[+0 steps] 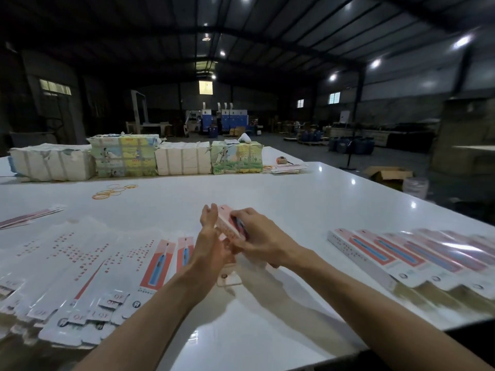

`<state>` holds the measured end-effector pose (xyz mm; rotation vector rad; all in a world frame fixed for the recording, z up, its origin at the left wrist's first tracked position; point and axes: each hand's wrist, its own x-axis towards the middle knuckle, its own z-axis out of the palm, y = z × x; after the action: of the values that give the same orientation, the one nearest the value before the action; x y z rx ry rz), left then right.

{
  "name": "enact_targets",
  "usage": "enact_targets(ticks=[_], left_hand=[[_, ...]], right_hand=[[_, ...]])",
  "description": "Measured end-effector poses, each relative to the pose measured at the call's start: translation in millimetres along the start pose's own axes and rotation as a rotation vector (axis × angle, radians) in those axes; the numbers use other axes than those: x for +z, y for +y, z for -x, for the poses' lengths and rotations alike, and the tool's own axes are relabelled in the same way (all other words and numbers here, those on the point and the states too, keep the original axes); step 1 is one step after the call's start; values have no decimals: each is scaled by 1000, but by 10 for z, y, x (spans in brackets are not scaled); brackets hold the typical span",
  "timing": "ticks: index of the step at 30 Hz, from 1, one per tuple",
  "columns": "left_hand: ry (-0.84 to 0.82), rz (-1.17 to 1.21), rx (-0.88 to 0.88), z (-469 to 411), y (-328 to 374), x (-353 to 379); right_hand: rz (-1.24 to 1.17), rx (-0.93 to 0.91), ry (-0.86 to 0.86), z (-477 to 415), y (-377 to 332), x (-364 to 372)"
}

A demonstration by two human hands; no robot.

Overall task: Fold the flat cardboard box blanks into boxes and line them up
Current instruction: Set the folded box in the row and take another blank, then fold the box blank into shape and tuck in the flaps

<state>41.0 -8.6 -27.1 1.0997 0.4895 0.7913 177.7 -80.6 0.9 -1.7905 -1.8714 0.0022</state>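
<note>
Right hand [258, 238] grips a half-folded box [227, 227], straight fingers of the left hand [211, 236] bracing it; slack pressure could let it spring flat.

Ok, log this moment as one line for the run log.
step: folding box | left hand: open, flat against box | right hand: grips box | flat blanks: table left | finished boxes: row, table right

At the middle of the table [308, 199] in front of me, the box [227, 226] is between my left hand [211, 236] and right hand [257, 236]. Flat blanks [80, 263] overlap along the near left. Folded boxes [401, 255] lie side by side on the right. Rubber bands [115, 191] lie behind the blanks, and 4 bundles [134, 159] line the far edge beyond them.
</note>
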Motion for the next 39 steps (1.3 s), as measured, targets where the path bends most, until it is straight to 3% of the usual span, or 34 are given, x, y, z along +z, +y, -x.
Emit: enact_targets(ticks=[4, 12, 21, 25, 32, 39], left_hand=[[-2, -41, -20, 14, -1, 94], [-121, -350, 109, 60, -115, 33], [-179, -440, 102, 57, -111, 48], [-169, -461, 96, 79, -88, 75], [-155, -524, 100, 95, -72, 66], [-69, -579, 141, 142, -52, 79]], right_hand=[[138, 165, 104, 244, 201, -214], [425, 473, 79, 1005, 843, -544], [499, 663, 127, 1424, 1183, -783], [543, 619, 101, 1336, 1100, -832], [437, 277, 225, 259, 298, -451], [190, 341, 297, 64, 332, 168]])
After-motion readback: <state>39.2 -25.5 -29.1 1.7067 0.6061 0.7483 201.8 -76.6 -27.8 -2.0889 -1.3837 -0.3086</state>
